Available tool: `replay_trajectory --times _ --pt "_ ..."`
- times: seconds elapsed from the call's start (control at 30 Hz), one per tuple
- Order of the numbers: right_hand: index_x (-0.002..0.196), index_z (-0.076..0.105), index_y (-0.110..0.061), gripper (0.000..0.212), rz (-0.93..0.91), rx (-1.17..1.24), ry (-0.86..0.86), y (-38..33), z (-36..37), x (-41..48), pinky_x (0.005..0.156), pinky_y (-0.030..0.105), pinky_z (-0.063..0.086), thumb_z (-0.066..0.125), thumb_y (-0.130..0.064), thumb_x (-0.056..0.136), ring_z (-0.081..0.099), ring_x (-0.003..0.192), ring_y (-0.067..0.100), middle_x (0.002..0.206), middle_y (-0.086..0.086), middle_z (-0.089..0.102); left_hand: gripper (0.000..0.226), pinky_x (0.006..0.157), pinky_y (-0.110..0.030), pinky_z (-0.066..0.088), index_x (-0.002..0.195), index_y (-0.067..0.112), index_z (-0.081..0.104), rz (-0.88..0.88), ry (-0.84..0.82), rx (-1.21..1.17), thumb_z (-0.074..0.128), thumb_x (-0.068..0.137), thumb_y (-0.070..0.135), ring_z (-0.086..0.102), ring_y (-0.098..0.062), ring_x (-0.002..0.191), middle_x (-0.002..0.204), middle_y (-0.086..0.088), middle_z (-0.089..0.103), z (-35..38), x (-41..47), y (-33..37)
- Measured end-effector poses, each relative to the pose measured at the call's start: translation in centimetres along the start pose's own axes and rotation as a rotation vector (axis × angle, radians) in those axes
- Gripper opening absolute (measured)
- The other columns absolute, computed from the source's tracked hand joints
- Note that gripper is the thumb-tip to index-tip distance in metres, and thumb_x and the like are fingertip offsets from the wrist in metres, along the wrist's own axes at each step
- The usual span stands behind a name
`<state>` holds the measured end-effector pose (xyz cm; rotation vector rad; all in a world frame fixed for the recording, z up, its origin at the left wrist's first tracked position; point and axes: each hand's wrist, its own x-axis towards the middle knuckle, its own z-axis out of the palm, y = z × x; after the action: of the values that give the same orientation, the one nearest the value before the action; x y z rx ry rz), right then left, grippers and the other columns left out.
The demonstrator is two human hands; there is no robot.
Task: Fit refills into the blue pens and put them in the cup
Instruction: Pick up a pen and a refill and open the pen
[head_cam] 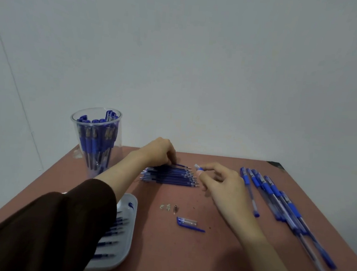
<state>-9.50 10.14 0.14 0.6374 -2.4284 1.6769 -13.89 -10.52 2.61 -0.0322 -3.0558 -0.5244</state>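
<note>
The step in hand is taking a fresh refill for an opened pen. The left hand (pixel 158 153) reaches to 12 o'clock on the counter (pixel 184 261). Its fingers (pixel 170 159) are curled and pinch one refill (pixel 181 166) at the far edge of the row of refills (pixel 169 176), with its point turned toward 3 o'clock. Whether it has lifted off the row cannot be told.

Just beside it, toward 3 o'clock, the right hand (pixel 225 182) pinches what looks like a pen barrel (pixel 199 169) between thumb and forefinger. The other fingers are loosely spread. The barrel is seen nearly end-on, so little of it shows.

The next move probably calls for bringing the refill's blunt end to the barrel's open mouth and sliding it in straight. After that the loose bits at 6 o'clock go back on: the small parts (pixel 168 207) and the cap (pixel 187 222).

The refills are thin, dark blue sticks with fine metal points, lying side by side and touching. The cup (pixel 93 172) is clear plastic and stands at 10 o'clock, already crowded with upright blue pens. More pens (pixel 276 195) lie fanned out at 3 to 4 o'clock, clear-bodied with blue grips and caps. I judge the job to be well along but not done. A white tray (pixel 132 222) at 7 o'clock, partly under the left sleeve, holds other refills.
</note>
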Motion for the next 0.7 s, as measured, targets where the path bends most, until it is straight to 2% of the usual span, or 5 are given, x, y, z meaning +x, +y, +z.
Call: replay_trajectory --times 0.1,0.2,0.37,0.57,0.7 --pt "0.08 0.07 -0.033 0.007 -0.012 -0.003 -0.007 0.2 0.3 -0.1 0.071 0.047 0.053 0.066 -0.032 0.085 0.061 0.074 0.035 0.073 0.022 0.064 0.026 0.076 -0.015 0.039 0.099 0.011 0.075 0.001 -0.031 0.002 0.059 0.083 -0.002 0.058 -0.01 0.088 0.102 -0.003 0.072 -0.3 -0.2 0.0" --pt "0.079 0.07 -0.033 0.007 -0.031 0.002 -0.013 0.3 0.7 -0.1 0.071 0.05 0.054 0.066 -0.031 0.084 0.06 0.073 0.037 0.073 0.023 0.064 0.034 0.077 -0.011 0.038 0.103 0.009 0.074 0.002 -0.05 0.002 0.051 0.083 -0.006 0.06 -0.012 0.098 0.108 -0.003 0.071 -0.5 -0.6 0.1" --pt "0.075 0.069 -0.036 0.011 -0.051 0.003 -0.007 0.4 1.2 -0.1 0.069 0.05 0.055 0.068 -0.03 0.083 0.062 0.071 0.035 0.069 0.018 0.064 0.035 0.086 -0.018 0.043 0.112 0.008 0.069 0.019 0.036 -0.023 0.048 0.087 -0.005 0.062 -0.018 0.105 0.112 -0.008 0.069 -1.0 -1.8 0.9" --pt "0.077 0.069 -0.032 0.009 -0.126 -0.029 -0.059 -0.2 2.2 -0.7 0.066 0.048 0.055 0.069 -0.025 0.083 0.059 0.067 0.04 0.064 0.018 0.059 0.025 0.075 -0.009 0.039 0.11 0.015 0.069 0.09 0.104 -0.066 0.056 0.091 0.009 0.06 -0.006 0.083 0.098 -0.002 0.071 -3.8 -8.6 1.8" --pt "0.075 0.069 -0.033 0.014 -0.177 -0.072 -0.102 -0.6 3.0 -1.4 0.059 0.032 0.044 0.07 -0.022 0.084 0.052 0.052 0.019 0.054 0.002 0.053 0.015 0.065 0.002 0.037 0.1 0.02 0.073 0.042 0.062 -0.023 0.063 0.089 0.019 0.056 0.014 0.069 0.078 0.019 0.064 -5.0 -15.3 0.3"
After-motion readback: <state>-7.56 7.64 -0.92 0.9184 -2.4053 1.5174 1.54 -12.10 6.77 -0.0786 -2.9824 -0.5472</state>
